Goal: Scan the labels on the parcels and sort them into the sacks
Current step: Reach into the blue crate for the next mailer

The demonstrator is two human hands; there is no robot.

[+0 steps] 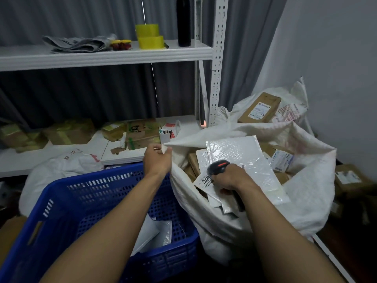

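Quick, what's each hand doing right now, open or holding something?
Left hand: pinching the rim of the white sack.
Right hand: gripping the black scanner.

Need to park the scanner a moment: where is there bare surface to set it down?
Upper shelf: bare left of the folded grey bags and right of the black bottle. Lower shelf: a white strip in front of the cardboard boxes. The sack is crammed with parcels.

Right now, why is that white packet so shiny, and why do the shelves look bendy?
Head view: light glares off the glossy white mailer in the sack; same view, the wide-angle lens bows the upper shelf; the dim room leaves the lower-shelf boxes soft and blurry.
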